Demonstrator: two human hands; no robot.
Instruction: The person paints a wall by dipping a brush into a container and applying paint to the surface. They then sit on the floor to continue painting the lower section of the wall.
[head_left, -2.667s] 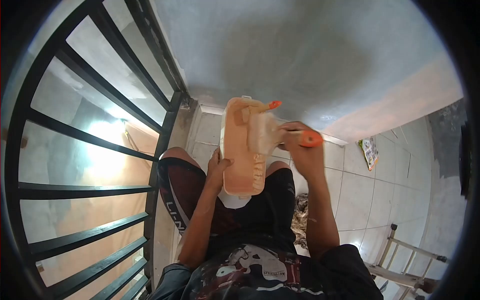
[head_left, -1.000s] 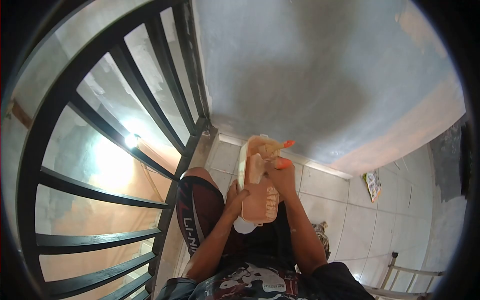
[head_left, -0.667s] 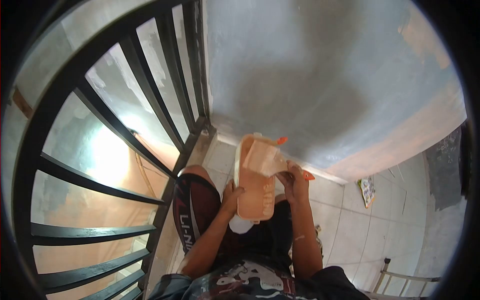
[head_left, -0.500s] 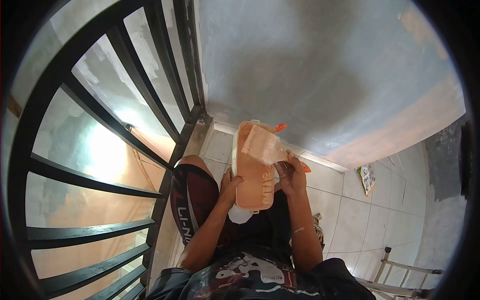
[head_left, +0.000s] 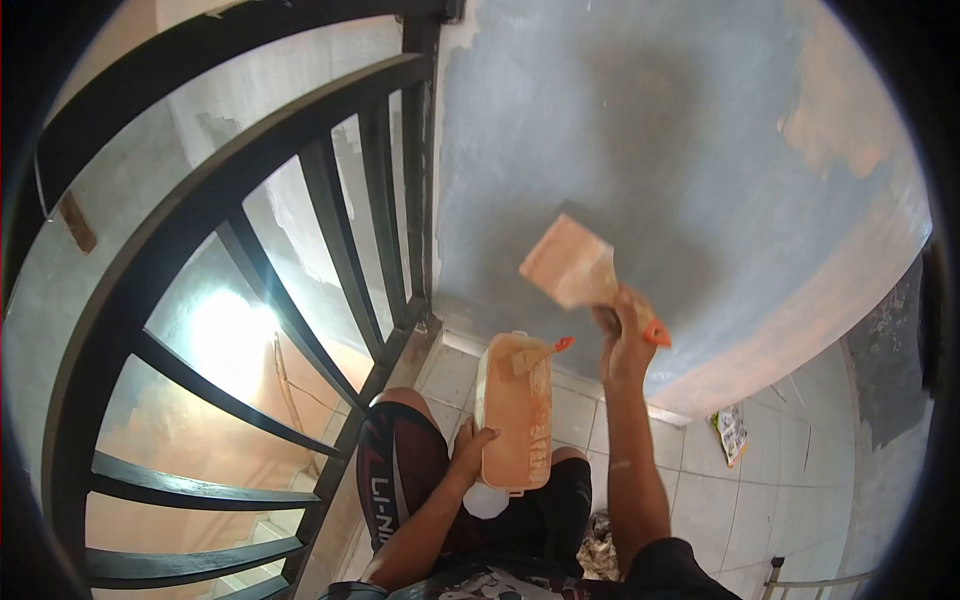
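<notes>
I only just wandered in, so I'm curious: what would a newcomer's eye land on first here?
Probably the wide brush, coated peach and raised in the right hand in front of the grey wall. Lower in the picture, the left hand holds a long tub with peach-coloured contents, a smaller brush at its far end. To the left, a bright glare shows through the black railing.

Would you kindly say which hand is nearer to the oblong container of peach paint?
Left. The left hand grips the oblong container by its left side; the right hand is apart from it, to its upper right in view, holding a wide, peach-coated brush.
</notes>
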